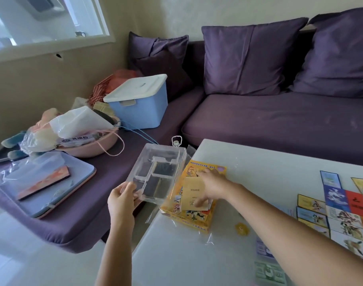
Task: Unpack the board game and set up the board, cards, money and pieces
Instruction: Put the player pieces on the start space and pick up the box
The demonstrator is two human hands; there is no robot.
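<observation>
My left hand [122,198] grips the near end of a clear plastic insert tray [158,172], held in the air between the sofa and the white table [259,168]. My right hand [212,182] presses down on a tan card stack [194,193] that lies on the yellow game box [186,215] at the table's left edge. The colourful game board [345,213] is laid out at the right. A yellow token [241,228] lies on the table. Paper money [269,271] sits near the front edge, partly behind my right arm.
A purple sofa [279,120] wraps round the table. On it stand a blue storage bin [139,104], a pink basin with bags [89,141] and a tray holding a flat orange box [44,184]. Loose clear wrap [209,238] lies by the game box.
</observation>
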